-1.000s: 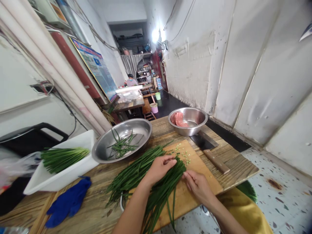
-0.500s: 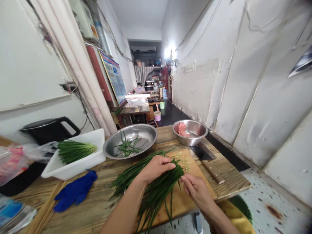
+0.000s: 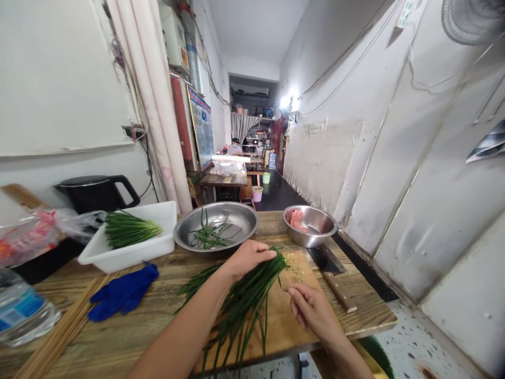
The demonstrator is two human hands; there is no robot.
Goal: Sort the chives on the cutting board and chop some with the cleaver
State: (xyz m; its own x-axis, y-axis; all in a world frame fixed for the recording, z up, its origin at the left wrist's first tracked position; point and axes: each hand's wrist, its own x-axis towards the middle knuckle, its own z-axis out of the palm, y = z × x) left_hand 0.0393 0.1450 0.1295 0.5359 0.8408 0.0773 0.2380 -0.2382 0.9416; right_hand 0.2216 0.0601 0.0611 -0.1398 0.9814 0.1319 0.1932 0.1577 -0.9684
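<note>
A bundle of green chives (image 3: 252,287) lies across the wooden cutting board (image 3: 290,321), its leaves hanging toward the board's near edge. My left hand (image 3: 252,258) is closed over the bundle's upper end, thumb on top. Just right of the chives, my right hand (image 3: 310,305) pinches a thin, pale yellowish strand (image 3: 288,278), perhaps a wilted leaf. Small pale chopped bits (image 3: 295,266) are scattered at the board's far side. A cleaver (image 3: 335,281) with a wooden handle rests to the right of the board.
Beyond the board stand a steel basin (image 3: 248,223) with loose chives and a steel bowl (image 3: 311,239) with pink meat. On the left are a white tray (image 3: 130,263) of chives, a blue glove (image 3: 124,292), wooden sticks (image 3: 65,326), a water bottle (image 3: 23,310) and a black kettle (image 3: 94,192).
My right hand has drawn slightly away from the bundle, with the thin strand now showing at its fingertips. My left hand keeps its hold. The camera view has shifted.
</note>
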